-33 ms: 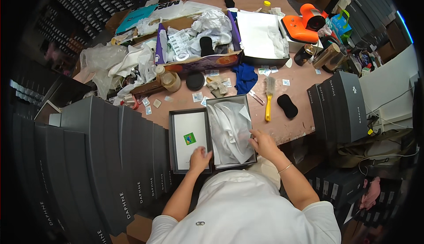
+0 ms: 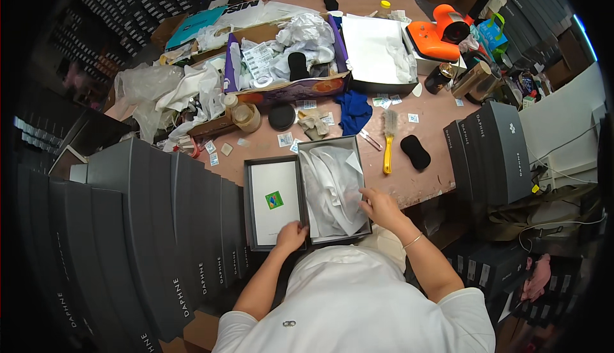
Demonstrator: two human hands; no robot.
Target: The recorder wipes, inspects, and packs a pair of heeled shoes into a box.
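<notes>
A dark grey shoe box (image 2: 360, 155) stands uncovered at the near table edge, filled with white tissue paper (image 2: 332, 187) around contents I cannot make out. Its shallow lid (image 2: 248, 193) lies inside up against its left side, with a small green packet (image 2: 274, 200) on the white lining. My left hand (image 2: 291, 236) is closed at the lid's near right edge, fingertips by the seam between lid and box; what they grip is hidden. On the box's right wall, my right hand (image 2: 382, 206) has its fingers curled over the rim, beside the tissue.
Tall stacks of grey shoe boxes (image 2: 147, 206) flank me on the left, more (image 2: 499, 155) on the right. Beyond the box lie a yellow-handled brush (image 2: 387, 151), a black sponge (image 2: 416, 153), a blue cloth (image 2: 354, 111), a glass jar (image 2: 244, 116) and a purple carton (image 2: 288, 89) of crumpled paper.
My left hand has shifted slightly down from over the lid's lining to its near right edge, its fingers now pointing right. The right hand stays on the box rim.
</notes>
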